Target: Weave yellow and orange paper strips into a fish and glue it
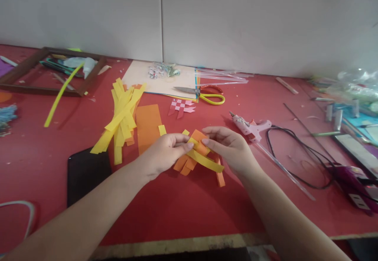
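Note:
Between my two hands is a woven piece of orange and yellow paper strips [201,147], with loose strip ends hanging below it. My left hand [168,150] pinches its left side between thumb and fingers. On the right side, my right hand [227,145] grips it with the thumb pressed near a folded orange strip. Under and beside the hands lie more orange strips [184,165]. An orange paper sheet [147,125] and a pile of yellow strips [124,115] lie to the left. Beyond the hands rests a pink-and-red woven paper fish [180,106].
Right of my hands lies a pink glue gun [249,127] with its black cord [292,174]. Scissors [206,94] overlap a stack of paper sheets [136,74] by the wall. A brown wooden frame [35,89] and a dark flat object [85,174] are on the left.

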A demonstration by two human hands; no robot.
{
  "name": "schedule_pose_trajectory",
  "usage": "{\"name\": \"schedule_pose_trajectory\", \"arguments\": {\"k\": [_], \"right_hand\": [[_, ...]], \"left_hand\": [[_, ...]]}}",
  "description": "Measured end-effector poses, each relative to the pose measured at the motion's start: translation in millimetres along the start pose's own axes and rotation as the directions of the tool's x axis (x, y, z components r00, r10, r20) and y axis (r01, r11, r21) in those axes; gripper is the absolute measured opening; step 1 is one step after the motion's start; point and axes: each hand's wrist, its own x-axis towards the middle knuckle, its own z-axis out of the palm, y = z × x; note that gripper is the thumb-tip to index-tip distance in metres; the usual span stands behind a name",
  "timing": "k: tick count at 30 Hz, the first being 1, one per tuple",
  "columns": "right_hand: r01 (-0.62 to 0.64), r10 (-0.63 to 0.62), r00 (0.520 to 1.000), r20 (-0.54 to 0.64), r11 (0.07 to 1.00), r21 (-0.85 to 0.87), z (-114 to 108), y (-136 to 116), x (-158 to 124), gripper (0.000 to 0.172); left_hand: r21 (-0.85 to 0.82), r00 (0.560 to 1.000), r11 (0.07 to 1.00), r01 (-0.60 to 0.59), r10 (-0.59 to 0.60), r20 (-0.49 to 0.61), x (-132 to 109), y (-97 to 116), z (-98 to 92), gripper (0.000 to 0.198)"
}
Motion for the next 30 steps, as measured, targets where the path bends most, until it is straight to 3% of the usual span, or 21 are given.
{"name": "schedule_pose_trajectory", "arguments": {"k": [9, 14, 25, 30], "right_hand": [[0.009, -0.010, 0.999, -0.030, 0.999, -0.048, 0.8, -0.1, -0.1, 0.034], [0.001, 0.000, 1.000, 0.024, 0.999, -0.049, 1.8, -3.7, -2.0, 0.046], [0.025, -0.030, 0.999, -0.030, 0.988, -0.151, 1.1, 5.5, 0.7, 0.046], [0.054, -0.054, 0.999, 0.003, 0.979, -0.198, 3.7, 2.8, -0.8, 0.049]], "left_hand": [[-0.043, 1.000, 0.999, -0.010, 0.011, 0.028, 0.3, 0.2, -0.1, 0.027], [-0.054, 0.998, 0.998, -0.029, 0.032, 0.055, -0.6, -0.4, -0.3, 0.027], [-0.037, 1.000, 0.999, -0.003, 0.003, 0.012, 1.1, -3.1, -0.6, 0.036], [-0.014, 1.000, 1.000, -0.002, 0.001, -0.025, 1.4, -4.9, 0.8, 0.035]]}}
